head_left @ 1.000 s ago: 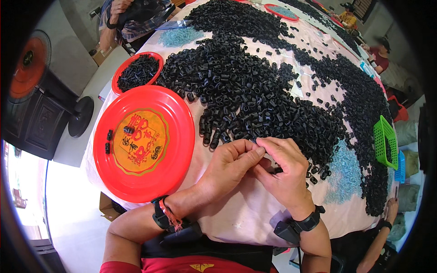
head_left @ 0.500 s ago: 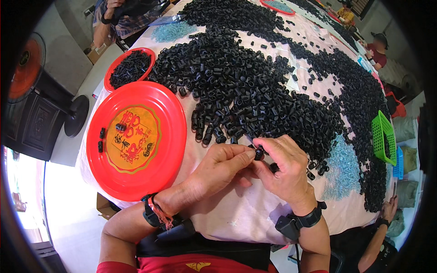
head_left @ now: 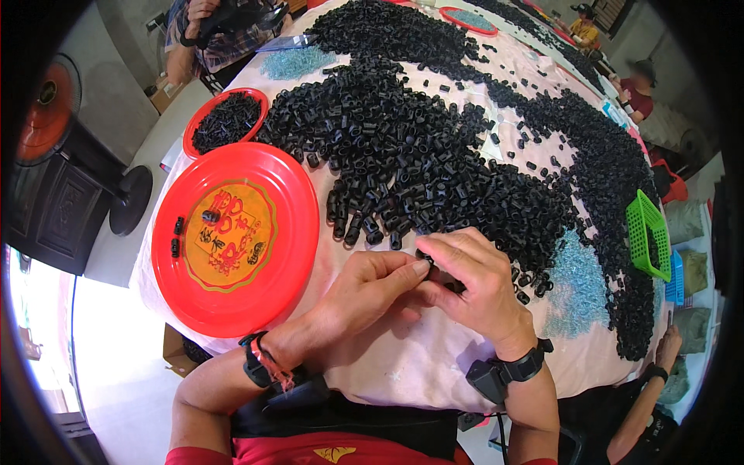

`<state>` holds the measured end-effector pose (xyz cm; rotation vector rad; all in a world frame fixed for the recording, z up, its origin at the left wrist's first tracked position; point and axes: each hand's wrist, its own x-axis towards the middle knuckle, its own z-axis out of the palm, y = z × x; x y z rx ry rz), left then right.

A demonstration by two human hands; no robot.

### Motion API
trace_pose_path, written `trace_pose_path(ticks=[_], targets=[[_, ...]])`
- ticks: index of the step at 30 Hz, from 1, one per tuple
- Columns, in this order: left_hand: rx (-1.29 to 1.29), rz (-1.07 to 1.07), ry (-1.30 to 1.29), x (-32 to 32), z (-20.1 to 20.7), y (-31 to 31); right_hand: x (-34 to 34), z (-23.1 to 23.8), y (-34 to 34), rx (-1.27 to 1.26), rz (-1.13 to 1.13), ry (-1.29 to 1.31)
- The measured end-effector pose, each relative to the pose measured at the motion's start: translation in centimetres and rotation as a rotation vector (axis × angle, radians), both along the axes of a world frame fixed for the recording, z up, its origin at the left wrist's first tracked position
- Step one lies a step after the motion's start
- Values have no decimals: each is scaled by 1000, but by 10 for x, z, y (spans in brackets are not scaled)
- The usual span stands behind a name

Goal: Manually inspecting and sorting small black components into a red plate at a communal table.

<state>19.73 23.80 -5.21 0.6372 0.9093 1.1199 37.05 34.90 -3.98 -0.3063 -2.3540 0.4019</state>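
Observation:
At the near edge of the table my two hands meet over a small black plastic cylindrical piece (head_left: 425,256). My left hand (head_left: 370,288) pinches it between thumb and fingertips. From the other side, the fingers of my right hand (head_left: 479,287) close on the same piece and partly cover it. Just beyond my hands lies a large heap of black plastic pieces (head_left: 403,147). To my left, a big red plate (head_left: 283,256) with a yellow printed centre holds a few joined black pieces (head_left: 210,216).
A smaller red tray (head_left: 188,139) of thin black parts sits behind the plate. Clear bluish small parts (head_left: 580,287) are piled at right, near a green basket (head_left: 637,232). A co-worker's arm (head_left: 647,403) reaches in at lower right. A fan (head_left: 46,108) stands left.
My right hand has shifted slightly left, and its fingers now cover more of the black piece. My left hand keeps its pinch. The whole view has shifted a little.

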Motion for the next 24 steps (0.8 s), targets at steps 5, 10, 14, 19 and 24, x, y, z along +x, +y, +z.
trace_pose_path(ticks=[5,10,14,19,24], targets=[[15,365,93,-38,23,-23,22,11,11,-179,-488,-49],[-61,735,-105,-120,7,-62,29,-2,18,42,-514,-296],[-110,744,-384,-130,11,-78,33,6,18,-214,-424,-233],[-37,510,71,-80,30,-62,38,1,16,-232,-300,-335],[223,-169,771,-15,44,-34,52,22,17,-212,-463,-277]])
